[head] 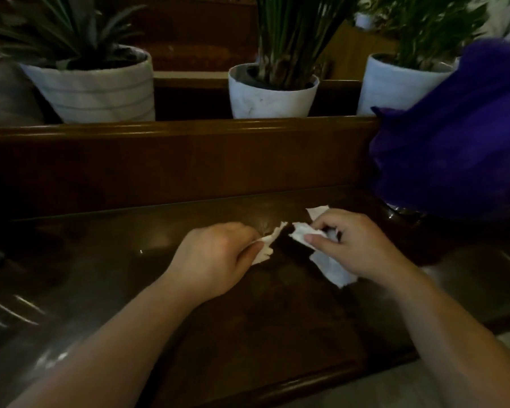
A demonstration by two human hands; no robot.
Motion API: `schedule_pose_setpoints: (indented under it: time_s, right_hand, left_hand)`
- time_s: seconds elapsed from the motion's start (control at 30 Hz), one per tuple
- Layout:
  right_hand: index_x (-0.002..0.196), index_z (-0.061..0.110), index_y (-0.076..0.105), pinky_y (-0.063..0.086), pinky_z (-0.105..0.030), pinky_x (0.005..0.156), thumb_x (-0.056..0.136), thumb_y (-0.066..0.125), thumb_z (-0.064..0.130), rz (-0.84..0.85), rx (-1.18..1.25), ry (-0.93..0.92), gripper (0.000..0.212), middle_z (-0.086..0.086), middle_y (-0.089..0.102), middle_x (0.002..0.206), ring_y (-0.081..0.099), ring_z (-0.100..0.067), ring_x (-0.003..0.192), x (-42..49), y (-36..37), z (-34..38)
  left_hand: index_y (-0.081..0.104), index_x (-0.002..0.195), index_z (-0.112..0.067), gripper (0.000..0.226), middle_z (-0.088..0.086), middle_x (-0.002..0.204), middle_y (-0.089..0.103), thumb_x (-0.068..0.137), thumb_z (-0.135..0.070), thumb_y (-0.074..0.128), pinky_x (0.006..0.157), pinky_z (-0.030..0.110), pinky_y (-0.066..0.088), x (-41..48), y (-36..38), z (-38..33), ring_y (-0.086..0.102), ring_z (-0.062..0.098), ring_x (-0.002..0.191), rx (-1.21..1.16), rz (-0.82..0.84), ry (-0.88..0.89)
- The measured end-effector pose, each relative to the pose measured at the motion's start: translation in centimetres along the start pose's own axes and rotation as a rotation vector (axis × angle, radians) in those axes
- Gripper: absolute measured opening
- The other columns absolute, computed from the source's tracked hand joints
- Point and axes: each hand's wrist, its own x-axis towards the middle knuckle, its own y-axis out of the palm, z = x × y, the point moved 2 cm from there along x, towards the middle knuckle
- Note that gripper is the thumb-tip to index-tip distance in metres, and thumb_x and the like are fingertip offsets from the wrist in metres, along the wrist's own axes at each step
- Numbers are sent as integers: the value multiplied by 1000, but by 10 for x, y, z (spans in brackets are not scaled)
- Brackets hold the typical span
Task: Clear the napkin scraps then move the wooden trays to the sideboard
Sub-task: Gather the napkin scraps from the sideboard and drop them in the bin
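Note:
White torn napkin scraps lie on a dark polished wooden table [248, 334]. My left hand [215, 257] rests on the table with its fingers pinched on one small scrap [270, 241]. Just to its right, my right hand [357, 245] grips a larger crumpled scrap [330, 267] that hangs out below the palm. Another scrap corner [318, 212] pokes out behind the right hand's fingers. No wooden tray is in view.
A raised wooden ledge [174, 128] runs behind the table, carrying three white plant pots [100, 89], [271, 95], [395, 86]. A purple fuzzy bundle [460, 142] sits at the right on something shiny. The table's front edge curves at lower right.

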Motion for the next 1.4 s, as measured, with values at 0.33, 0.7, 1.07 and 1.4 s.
schedule_pose_setpoints:
  time_s: [0.33, 0.7, 1.07, 1.4]
  right_hand:
    - [91, 28, 67, 43, -23, 61, 87, 64, 36, -36, 36, -13, 10, 12, 61, 91, 57, -4, 76, -8, -45, -81]
    - [100, 30, 64, 42, -23, 68, 89, 61, 38, 41, -14, -90, 13, 15, 57, 99, 54, -1, 87, 15, -64, -115]
    - [121, 29, 60, 41, -30, 89, 85, 62, 46, 279, -224, -321, 39, 11, 48, 123, 42, -8, 120, 44, -25, -114]
    - [85, 28, 58, 49, -38, 72, 90, 59, 38, 231, -208, -380, 11, 11, 52, 90, 52, -11, 82, 25, -27, -115]
  left_hand:
    - [67, 99, -21, 39, -4, 85, 69, 92, -40, 33, 57, 32, 55, 50, 54, -70, 63, 11, 72, 107, 37, 148]
    - [46, 131, -26, 62, -1, 119, 56, 87, -67, 32, 72, 30, 50, 65, 96, -94, 55, 16, 101, 308, 292, -33]
    - [56, 119, -28, 35, -4, 110, 60, 94, -44, 37, 64, 25, 46, 53, 100, -108, 58, 12, 89, 314, 145, -98]
    - [65, 96, -25, 40, -8, 83, 64, 91, -46, 32, 46, 27, 49, 27, 84, -110, 57, 9, 62, 294, -5, -198]
